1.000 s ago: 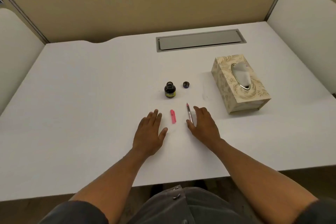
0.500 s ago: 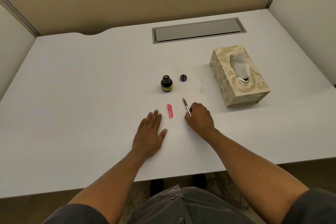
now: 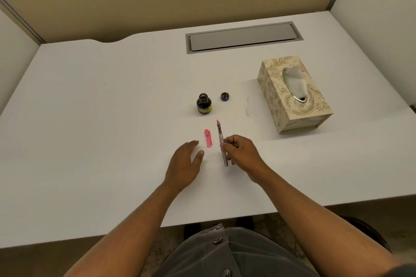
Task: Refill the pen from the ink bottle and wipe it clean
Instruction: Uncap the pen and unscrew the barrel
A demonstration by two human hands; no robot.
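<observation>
pink pen [image 3: 221, 141] pinched by right-hand fingers [image 3: 226, 146] (left hand [image 3: 184, 164] relaxed).

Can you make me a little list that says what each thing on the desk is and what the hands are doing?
pen: uncapped, pinched in the right hand, pen nib pointing toward the ink bottle
pen cap: pink, lying on the desk between the hands
ink bottle: open, upright, dark ink inside
bottle cap: off, sitting right of the bottle
tissue box: patterned, at the right, a tissue sticking out
left hand: open, fingers relaxed, holding nothing
desk: white
</observation>
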